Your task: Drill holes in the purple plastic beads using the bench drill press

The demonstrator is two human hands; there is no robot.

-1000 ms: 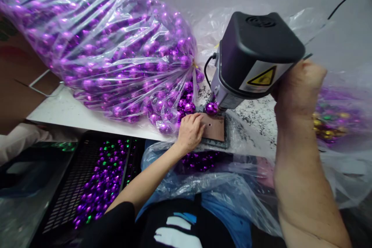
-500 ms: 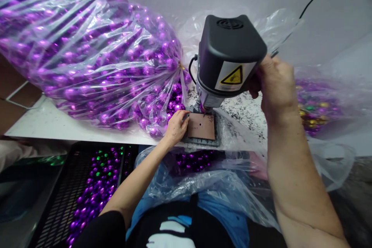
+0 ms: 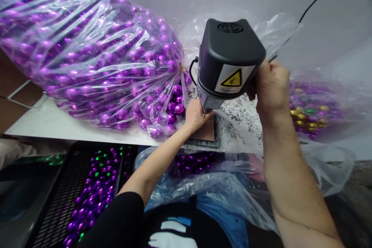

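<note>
Board lies partly under our nearer left hand; right hand curls beside the machine; we cannot tell either grip.

On my feed this looks like a workshop: a black machine with a yellow warning label, dark specks strewn over the white bench, a bulging bag of purple balls, a black crate.

The bulging bag bars the left of your left hand, the machine its far right. Your near approach over the plate is open.
</note>
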